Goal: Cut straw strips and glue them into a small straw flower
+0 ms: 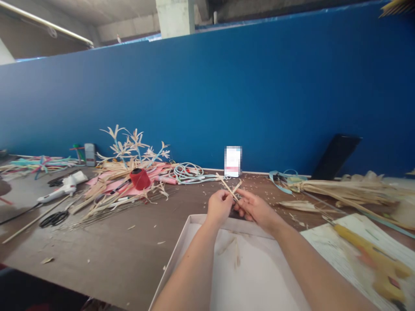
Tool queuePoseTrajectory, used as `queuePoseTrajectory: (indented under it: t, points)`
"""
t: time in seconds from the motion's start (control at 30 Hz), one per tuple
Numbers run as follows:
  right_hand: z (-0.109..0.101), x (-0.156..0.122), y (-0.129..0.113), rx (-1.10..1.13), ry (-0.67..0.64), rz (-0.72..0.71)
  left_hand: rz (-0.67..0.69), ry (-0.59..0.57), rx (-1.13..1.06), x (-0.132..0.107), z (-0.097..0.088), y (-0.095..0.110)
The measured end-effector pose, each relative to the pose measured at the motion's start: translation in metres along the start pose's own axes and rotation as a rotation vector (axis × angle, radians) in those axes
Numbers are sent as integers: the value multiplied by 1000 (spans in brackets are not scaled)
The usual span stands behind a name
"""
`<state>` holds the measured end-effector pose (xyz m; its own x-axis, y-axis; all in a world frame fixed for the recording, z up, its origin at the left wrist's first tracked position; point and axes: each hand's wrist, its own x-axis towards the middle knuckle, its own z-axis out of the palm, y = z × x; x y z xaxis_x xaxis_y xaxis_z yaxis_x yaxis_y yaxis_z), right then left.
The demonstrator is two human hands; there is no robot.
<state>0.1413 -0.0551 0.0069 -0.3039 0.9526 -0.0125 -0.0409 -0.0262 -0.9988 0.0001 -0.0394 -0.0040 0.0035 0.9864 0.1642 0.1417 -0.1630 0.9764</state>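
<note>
Two narrow pale strips [224, 182], which look like dried husk, cross in an X above the far edge of a shallow white box [190, 229]. My left hand [219, 208] pinches them from the left, close to the crossing. From the right, my right hand [259, 211] grips their lower ends, its index finger stretched toward the crossing. Both hands are closed, and the fingertips hide part of the strips. A few brownish husk scraps [237, 255] lie inside the box, below my forearms.
Left are husk flowers [123, 149], a red thread spool [140, 179], black scissors [54, 219] and a white glue gun [66, 186]. Right lie husks [343, 190] and a yellow glue gun [366, 246] on paper. A lit screen [233, 161] stands by the blue partition [207, 95].
</note>
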Motion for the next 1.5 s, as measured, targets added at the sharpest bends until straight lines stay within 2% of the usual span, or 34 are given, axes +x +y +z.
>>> queuePoseTrajectory:
  t: [0.1, 0.17, 0.37, 0.43, 0.53, 0.63, 0.7, 0.77, 0.87, 0.93, 1.07, 1.13, 1.23, 1.5]
  points:
    - [-3, -1, -2, -3, -5, 37, 37, 12, 84, -2, -1, 3]
    - [-1, 0, -2, -87, 29, 18, 44, 37, 128, -2, -2, 5]
    - [10, 2, 1, -649, 226, -326, 14, 99, 117, -1, -4, 9]
    - [6, 3, 2, -735, 317, -372, 1, 98, 99, -2, -5, 11]
    - [-10, 6, 1, -650, 479, -249, -60, 89, 60, -2, -4, 12]
    - [-24, 8, -2, -278, 574, -184, -120, 103, 11, 0, -4, 9]
    - [-25, 7, -5, -33, 516, -201, -137, 110, -13, 3, -4, 5]
    - [-19, 4, -8, 85, 382, -167, -138, 106, -30, 4, -4, 2]
    - [-5, 0, -9, 59, 197, -88, -103, 89, -42, 5, -4, -1]
    - [1, 0, -7, -47, 129, -57, -65, 81, -35, 5, -4, -2]
    - [1, 4, -1, -192, 160, 30, 1, 61, -9, 4, -3, -2]
    - [0, 4, 0, -156, 156, 41, 20, 40, 0, 3, -3, -1]
    - [1, 2, -3, -88, 78, 36, 29, 10, 9, 1, -4, 2]
    - [-2, -3, -7, -39, -32, 40, 19, 3, 41, -2, -3, 8]
